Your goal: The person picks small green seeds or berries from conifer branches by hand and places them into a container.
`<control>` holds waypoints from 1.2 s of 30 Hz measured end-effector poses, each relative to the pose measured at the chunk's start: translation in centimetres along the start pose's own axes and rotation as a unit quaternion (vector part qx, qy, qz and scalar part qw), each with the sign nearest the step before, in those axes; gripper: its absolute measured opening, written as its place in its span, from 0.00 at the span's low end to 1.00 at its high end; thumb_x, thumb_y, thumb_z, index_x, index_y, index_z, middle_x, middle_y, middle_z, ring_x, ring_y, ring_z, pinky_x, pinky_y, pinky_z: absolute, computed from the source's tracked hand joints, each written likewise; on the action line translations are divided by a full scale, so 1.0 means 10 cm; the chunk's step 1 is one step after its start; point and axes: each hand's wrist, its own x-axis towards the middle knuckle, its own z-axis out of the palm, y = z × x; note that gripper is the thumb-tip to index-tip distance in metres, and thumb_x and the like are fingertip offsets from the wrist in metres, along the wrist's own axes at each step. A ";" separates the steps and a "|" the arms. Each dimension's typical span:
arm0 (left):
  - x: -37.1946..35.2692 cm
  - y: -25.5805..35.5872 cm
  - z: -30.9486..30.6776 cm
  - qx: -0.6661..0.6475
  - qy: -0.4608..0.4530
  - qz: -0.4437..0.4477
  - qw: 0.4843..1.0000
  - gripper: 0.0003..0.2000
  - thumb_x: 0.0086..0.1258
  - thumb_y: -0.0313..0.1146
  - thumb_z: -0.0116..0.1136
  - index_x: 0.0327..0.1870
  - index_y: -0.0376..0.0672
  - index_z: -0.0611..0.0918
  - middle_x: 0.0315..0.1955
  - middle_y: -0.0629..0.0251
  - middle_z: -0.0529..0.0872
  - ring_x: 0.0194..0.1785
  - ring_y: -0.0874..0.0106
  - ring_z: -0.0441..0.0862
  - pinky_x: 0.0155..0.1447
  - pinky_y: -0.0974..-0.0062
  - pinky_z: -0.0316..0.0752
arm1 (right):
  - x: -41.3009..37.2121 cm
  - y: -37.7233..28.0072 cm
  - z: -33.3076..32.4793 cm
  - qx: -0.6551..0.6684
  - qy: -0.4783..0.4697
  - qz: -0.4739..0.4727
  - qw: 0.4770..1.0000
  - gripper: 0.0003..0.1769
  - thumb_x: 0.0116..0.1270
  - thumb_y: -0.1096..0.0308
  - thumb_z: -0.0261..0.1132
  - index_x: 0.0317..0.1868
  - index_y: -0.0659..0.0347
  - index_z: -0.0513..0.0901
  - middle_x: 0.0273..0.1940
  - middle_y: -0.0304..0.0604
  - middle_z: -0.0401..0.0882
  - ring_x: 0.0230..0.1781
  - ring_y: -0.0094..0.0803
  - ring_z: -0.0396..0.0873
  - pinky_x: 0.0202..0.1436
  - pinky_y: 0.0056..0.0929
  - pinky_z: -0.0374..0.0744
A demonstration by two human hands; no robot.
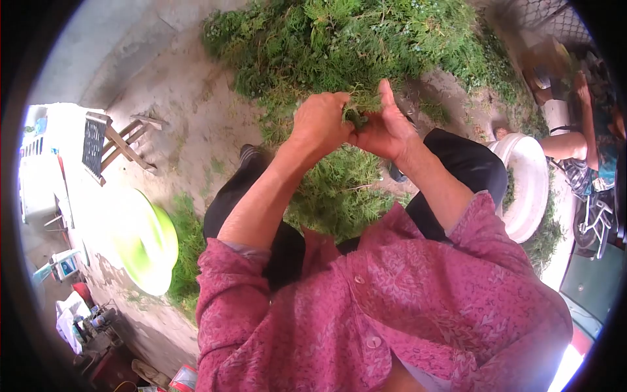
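In the head view my left hand [320, 123] is closed, its fingers wrapped round a green evergreen sprig [363, 103] with flat, scaly foliage. My right hand [386, 130] meets it from the other side, thumb raised and fingers curled at the sprig's lower end. The fingertips of both hands are partly hidden where they come together. Just beyond the hands lies a large heap of evergreen branches [339, 46]. More cut greenery [339, 189] rests on the ground below my hands, between my knees.
A white tub [528, 189] lies tilted by my right knee, and a bright green basin [147, 242] is at left. A small folding stool [117, 144] stands farther left. At the right edge another person's arm and leg [567, 145] show near a wheeled metal frame [593, 222].
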 end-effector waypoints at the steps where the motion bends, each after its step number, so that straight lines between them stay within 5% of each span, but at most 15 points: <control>1: 0.02 -0.01 -0.01 0.001 0.000 0.001 1.000 0.20 0.47 0.32 0.63 0.43 0.36 0.78 0.31 0.49 0.82 0.37 0.62 0.81 0.42 0.70 0.74 | -0.01 0.00 0.01 0.000 -0.001 -0.001 1.000 0.41 0.56 0.31 0.47 0.55 0.60 0.68 0.52 0.43 0.67 0.50 0.38 0.67 0.56 0.41 0.69; 7: 0.08 -0.09 -0.02 -0.084 0.030 -0.056 0.994 0.17 0.52 0.31 0.61 0.43 0.33 0.78 0.25 0.52 0.82 0.30 0.67 0.81 0.36 0.71 0.74 | 0.04 -0.07 -0.09 0.127 0.000 0.072 0.989 0.42 0.56 0.33 0.50 0.51 0.67 0.68 0.51 0.52 0.64 0.50 0.41 0.67 0.57 0.42 0.70; 10: 0.07 -0.13 -0.01 -0.129 0.075 -0.075 0.986 0.16 0.52 0.31 0.59 0.39 0.28 0.78 0.30 0.45 0.81 0.38 0.53 0.79 0.43 0.63 0.73 | 0.06 -0.08 -0.16 0.080 0.004 0.069 0.994 0.41 0.56 0.34 0.52 0.49 0.69 0.68 0.49 0.54 0.65 0.49 0.42 0.68 0.53 0.40 0.74; 16: 0.07 -0.20 -0.03 -0.229 0.054 -0.088 0.968 0.13 0.54 0.31 0.58 0.39 0.33 0.79 0.29 0.46 0.81 0.36 0.53 0.80 0.41 0.64 0.73 | 0.03 -0.03 -0.13 0.013 -0.023 0.020 0.999 0.25 0.59 0.52 0.63 0.44 0.66 0.70 0.44 0.49 0.70 0.41 0.39 0.76 0.43 0.32 0.80; 18: 0.07 -0.20 0.00 -0.224 0.072 -0.080 0.969 0.11 0.54 0.31 0.57 0.37 0.35 0.79 0.28 0.48 0.82 0.33 0.55 0.80 0.39 0.65 0.73 | 0.05 -0.01 -0.13 -0.088 -0.028 -0.035 0.995 0.15 0.59 0.66 0.64 0.42 0.64 0.72 0.37 0.43 0.73 0.37 0.34 0.78 0.38 0.27 0.81; 21: 0.05 -0.17 -0.03 -0.295 0.066 -0.069 0.951 0.10 0.55 0.29 0.57 0.35 0.33 0.79 0.23 0.55 0.82 0.25 0.63 0.79 0.30 0.69 0.72 | 0.07 0.00 -0.14 -0.092 -0.026 -0.033 0.995 0.10 0.59 0.71 0.62 0.40 0.62 0.73 0.31 0.38 0.75 0.33 0.30 0.78 0.32 0.23 0.80; 22: 0.04 -0.14 -0.07 -0.296 0.066 -0.068 0.951 0.10 0.55 0.29 0.57 0.35 0.33 0.79 0.23 0.55 0.82 0.25 0.63 0.79 0.30 0.69 0.72 | 0.09 -0.01 -0.16 -0.092 -0.025 -0.034 0.995 0.10 0.59 0.71 0.62 0.40 0.62 0.73 0.31 0.38 0.75 0.33 0.30 0.78 0.32 0.23 0.80; 24: 0.01 -0.10 -0.15 -0.470 0.008 -0.161 0.868 0.09 0.57 0.28 0.57 0.35 0.33 0.78 0.19 0.65 0.79 0.19 0.74 0.74 0.21 0.76 0.66 | 0.11 -0.04 -0.21 -0.043 -0.016 -0.039 0.998 0.08 0.60 0.70 0.61 0.39 0.61 0.74 0.31 0.39 0.75 0.29 0.26 0.76 0.28 0.19 0.77; 30: -0.02 -0.08 -0.28 -0.547 0.066 -0.170 0.817 0.08 0.56 0.29 0.59 0.35 0.35 0.78 0.22 0.67 0.78 0.16 0.78 0.69 0.16 0.79 0.62 | 0.08 -0.19 -0.44 -0.004 -0.028 -0.020 0.999 0.06 0.60 0.68 0.60 0.35 0.60 0.74 0.31 0.39 0.75 0.27 0.25 0.75 0.24 0.17 0.74; 32: -0.02 -0.12 -0.31 -0.550 0.069 -0.165 0.816 0.08 0.56 0.29 0.60 0.35 0.37 0.79 0.25 0.68 0.78 0.17 0.78 0.69 0.17 0.80 0.64 | 0.13 -0.15 -0.64 -0.050 0.008 -0.062 0.997 0.04 0.59 0.69 0.59 0.35 0.58 0.75 0.28 0.37 0.75 0.26 0.24 0.75 0.24 0.19 0.74; 33: -0.02 -0.13 -0.32 -0.556 0.094 -0.155 0.811 0.08 0.56 0.29 0.60 0.35 0.38 0.79 0.25 0.69 0.78 0.17 0.78 0.69 0.18 0.80 0.64 | 0.21 -0.11 -0.87 -0.177 0.092 -0.085 0.976 0.03 0.59 0.70 0.58 0.34 0.58 0.75 0.27 0.36 0.74 0.24 0.23 0.73 0.24 0.17 0.73; 36: -0.07 -0.09 -0.33 -0.562 0.121 -0.147 0.805 0.07 0.57 0.30 0.60 0.34 0.39 0.79 0.25 0.71 0.78 0.18 0.79 0.69 0.20 0.81 0.65 | 0.58 0.12 -2.06 -0.534 0.241 -0.052 0.809 0.07 0.56 0.67 0.58 0.31 0.62 0.77 0.24 0.42 0.77 0.23 0.29 0.75 0.26 0.24 0.75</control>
